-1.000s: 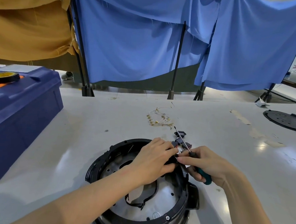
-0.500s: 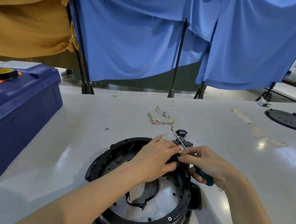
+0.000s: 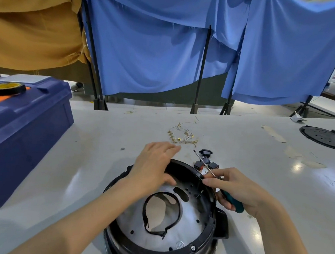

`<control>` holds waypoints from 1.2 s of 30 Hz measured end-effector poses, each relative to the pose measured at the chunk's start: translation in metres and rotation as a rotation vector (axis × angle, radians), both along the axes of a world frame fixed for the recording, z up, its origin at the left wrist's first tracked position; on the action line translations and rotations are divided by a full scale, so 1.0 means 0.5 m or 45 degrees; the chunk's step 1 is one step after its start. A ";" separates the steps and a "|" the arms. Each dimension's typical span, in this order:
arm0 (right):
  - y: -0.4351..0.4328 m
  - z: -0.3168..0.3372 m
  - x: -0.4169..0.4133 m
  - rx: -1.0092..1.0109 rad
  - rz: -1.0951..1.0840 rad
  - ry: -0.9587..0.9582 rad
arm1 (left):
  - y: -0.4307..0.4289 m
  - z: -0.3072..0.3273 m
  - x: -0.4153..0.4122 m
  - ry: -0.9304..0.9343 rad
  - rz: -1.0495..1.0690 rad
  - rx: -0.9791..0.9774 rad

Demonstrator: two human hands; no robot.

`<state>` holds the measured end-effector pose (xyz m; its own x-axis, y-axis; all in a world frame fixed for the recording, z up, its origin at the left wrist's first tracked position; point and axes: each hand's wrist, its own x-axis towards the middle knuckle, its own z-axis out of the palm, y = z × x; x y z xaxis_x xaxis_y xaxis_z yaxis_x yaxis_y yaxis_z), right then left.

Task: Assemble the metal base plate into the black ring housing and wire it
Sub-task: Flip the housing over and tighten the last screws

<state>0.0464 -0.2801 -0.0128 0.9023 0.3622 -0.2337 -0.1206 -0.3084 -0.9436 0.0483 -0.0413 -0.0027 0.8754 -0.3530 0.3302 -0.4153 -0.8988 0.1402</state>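
The black ring housing (image 3: 204,236) sits on the white table in front of me, with the metal base plate (image 3: 188,213) inside it. A black loop part (image 3: 177,216) lies on the plate. My left hand (image 3: 156,165) hovers with relaxed fingers over the housing's far left rim, thumb inside. My right hand (image 3: 237,189) grips a green-handled screwdriver (image 3: 231,199) at the right rim, its shaft (image 3: 203,163) pointing away toward the far left. Index finger and thumb meet at the rim.
Small black connectors (image 3: 208,161) and a bundle of thin wires with brass terminals (image 3: 182,135) lie just beyond the housing. A blue toolbox (image 3: 23,136) with a tape roll (image 3: 6,88) stands at the left. A black perforated disc (image 3: 326,138) lies far right.
My left hand lifted off the spot at the right rim and moved left and away, fingers spreading. The right hand stays at the rim with the screwdriver.
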 end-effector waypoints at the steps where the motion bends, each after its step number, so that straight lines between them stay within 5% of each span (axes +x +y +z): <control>1: 0.000 0.000 0.000 0.002 0.000 0.001 | 0.014 0.004 0.001 -0.006 0.094 0.023; 10: -0.002 -0.002 0.001 0.034 0.003 0.006 | 0.082 0.007 0.008 0.284 0.489 -0.079; 19: 0.001 -0.004 0.001 0.051 0.000 0.006 | 0.056 -0.005 0.007 0.084 0.447 0.377; 36: 0.004 0.001 -0.001 0.004 -0.002 0.026 | 0.076 -0.011 0.010 0.223 0.298 0.144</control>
<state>0.0459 -0.2781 -0.0123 0.8980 0.3614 -0.2511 -0.1404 -0.3055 -0.9418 0.0536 -0.0031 -0.0082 0.9774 -0.1607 0.1375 -0.1733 -0.9812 0.0851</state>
